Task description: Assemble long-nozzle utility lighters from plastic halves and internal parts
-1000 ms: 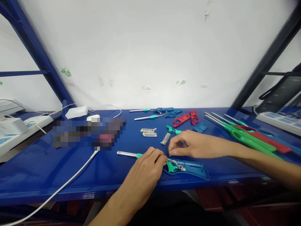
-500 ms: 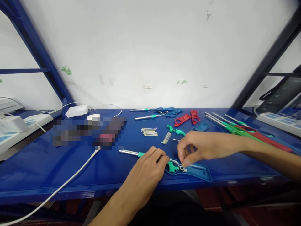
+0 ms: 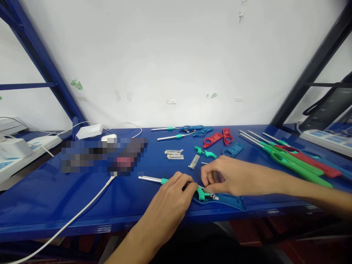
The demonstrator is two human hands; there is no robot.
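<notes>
A long-neck lighter (image 3: 150, 179), with its blue half-shell handle (image 3: 232, 202) open, lies near the table's front edge. My left hand (image 3: 176, 196) is closed around its neck, steadying it. Inside the handle show a green trigger (image 3: 202, 195) and a small metal end with pale wire (image 3: 214, 196). My right hand (image 3: 222, 176) is closed, its thumb and fingertips pinched together at the upper edge of the handle, beside the trigger. Whatever lies between those fingertips is hidden. A thin metal rod (image 3: 204, 163) pokes out behind my right hand; I cannot tell whether I hold it.
Several small clear-and-metal parts (image 3: 174, 154), loose green triggers (image 3: 205, 152) and red shell pieces (image 3: 214, 139) lie beyond my hands. Lighter parts (image 3: 177, 136) sit at the back. Whole lighters (image 3: 297, 165) lie at right. A white cable (image 3: 82, 212) crosses the left side.
My right hand has shifted a little left and down along the handle, from the wire end towards the trigger. My left hand keeps its hold on the lighter.
</notes>
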